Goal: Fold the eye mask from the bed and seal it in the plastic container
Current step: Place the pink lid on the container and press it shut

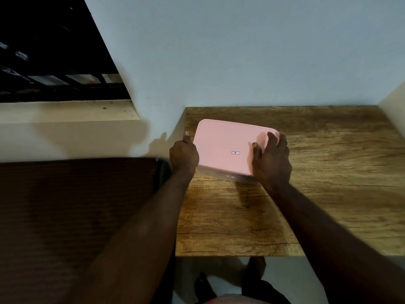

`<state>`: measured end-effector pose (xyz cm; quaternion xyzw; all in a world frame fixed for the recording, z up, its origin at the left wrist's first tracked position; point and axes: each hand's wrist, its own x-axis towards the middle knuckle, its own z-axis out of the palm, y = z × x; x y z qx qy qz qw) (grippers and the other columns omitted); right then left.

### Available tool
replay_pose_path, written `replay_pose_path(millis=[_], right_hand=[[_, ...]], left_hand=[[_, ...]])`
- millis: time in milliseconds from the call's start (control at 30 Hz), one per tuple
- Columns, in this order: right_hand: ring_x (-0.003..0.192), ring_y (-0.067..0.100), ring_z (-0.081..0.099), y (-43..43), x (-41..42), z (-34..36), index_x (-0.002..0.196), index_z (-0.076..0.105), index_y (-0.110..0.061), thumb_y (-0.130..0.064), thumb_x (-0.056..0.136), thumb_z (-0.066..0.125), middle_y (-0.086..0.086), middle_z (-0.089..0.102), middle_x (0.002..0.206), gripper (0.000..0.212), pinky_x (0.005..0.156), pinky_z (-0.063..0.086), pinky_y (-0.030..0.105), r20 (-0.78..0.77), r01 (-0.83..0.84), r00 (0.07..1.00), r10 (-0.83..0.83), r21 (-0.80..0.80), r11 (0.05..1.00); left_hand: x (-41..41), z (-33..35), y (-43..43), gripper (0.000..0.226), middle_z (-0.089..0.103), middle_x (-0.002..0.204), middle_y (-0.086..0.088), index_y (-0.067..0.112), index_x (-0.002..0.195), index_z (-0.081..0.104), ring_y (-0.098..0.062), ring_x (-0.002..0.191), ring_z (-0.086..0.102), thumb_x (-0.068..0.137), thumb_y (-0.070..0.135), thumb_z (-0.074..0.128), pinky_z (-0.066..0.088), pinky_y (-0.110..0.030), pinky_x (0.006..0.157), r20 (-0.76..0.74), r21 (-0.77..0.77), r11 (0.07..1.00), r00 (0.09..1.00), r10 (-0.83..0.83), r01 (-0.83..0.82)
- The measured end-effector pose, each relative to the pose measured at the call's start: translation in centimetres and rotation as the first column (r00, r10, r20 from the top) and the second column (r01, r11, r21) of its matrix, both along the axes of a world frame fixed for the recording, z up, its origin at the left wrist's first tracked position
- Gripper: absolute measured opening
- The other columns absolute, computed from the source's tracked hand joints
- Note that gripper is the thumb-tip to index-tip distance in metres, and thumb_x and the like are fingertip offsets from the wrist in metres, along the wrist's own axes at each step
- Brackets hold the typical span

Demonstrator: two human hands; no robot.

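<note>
Container (221, 174) sits on the table (328, 172), toward its far left corner, with the pink lid (221, 139) lying on top. The lid looks flat all round, but whether it is snapped home cannot be told from here.

Eye mask: not in view. The lid is opaque, so you cannot confirm from above whether the mask is inside; nothing shows on the visible part of the bed (76, 205) either.

Left hand (184, 154): wrapped against the container's left end, thumb pointing up along the edge, the other fingers hidden on the far side. Reads as a steadying grasp.

Right hand (272, 159): grasping the lid's right end, thumb on top near the sticker (235, 152), fingers curled over the far right corner.

Step in hand, as judged: working the lid with both hands, either seating it or about to lift it.

Notes for you:
- If sealing, press down at the corners in turn, not at the middle; a soft lid bows and leaves one corner proud.
- Keep your left hand bracing the base so it does not slide toward the table edge.
- Check that no strap or fabric is pinched under the rim.
- If opening, peel from the right corner while holding the base down.
</note>
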<state>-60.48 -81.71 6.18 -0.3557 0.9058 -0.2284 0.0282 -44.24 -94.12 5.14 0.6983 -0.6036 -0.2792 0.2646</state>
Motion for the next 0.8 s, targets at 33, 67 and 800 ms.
replay_pose_path(millis=[33, 67, 800], right_hand=[[0.137, 0.038, 0.036, 0.1, -0.1, 0.1, 0.144, 0.031, -0.016, -0.042, 0.099, 0.047, 0.016, 0.026, 0.156, 0.055, 0.089, 0.049, 0.054, 0.005, -0.009, 1.000, 0.009, -0.001, 1.000], [0.137, 0.038, 0.035, 0.0, -0.3, 0.3, 0.146, 0.030, -0.014, -0.041, 0.099, 0.048, 0.016, 0.027, 0.156, 0.057, 0.091, 0.048, 0.054, 0.016, -0.013, 1.000, 0.014, -0.013, 1.000], [0.094, 0.028, 0.057, -7.3, -9.0, 2.9, 0.115, 0.059, -0.007, -0.018, 0.096, 0.051, 0.012, 0.062, 0.106, 0.023, 0.082, 0.051, 0.044, 0.847, 0.344, 0.517, -0.125, -0.072, 0.936]], left_hand=[[0.0, 0.0, -0.1, 0.065, 0.070, 0.102, -0.020, -0.003, 0.101, 0.068, -0.031, 0.088, 0.063, 0.103, 0.046, 0.026, 0.037, -0.031, 0.066, -0.001, -0.001, 1.000, 1.000, -0.011, 0.011], [0.0, 0.0, -0.2, 0.065, 0.070, 0.102, -0.019, -0.001, 0.100, 0.069, -0.032, 0.089, 0.063, 0.103, 0.048, 0.026, 0.037, -0.031, 0.067, 0.009, -0.005, 1.000, 1.000, -0.028, 0.028], [-3.3, 1.5, -8.8, 0.043, 0.063, 0.114, -0.012, 0.009, 0.120, 0.062, -0.029, 0.097, 0.059, 0.099, 0.042, 0.045, 0.047, -0.034, 0.081, -0.368, 0.195, 0.956, 0.920, -0.136, 0.219]])
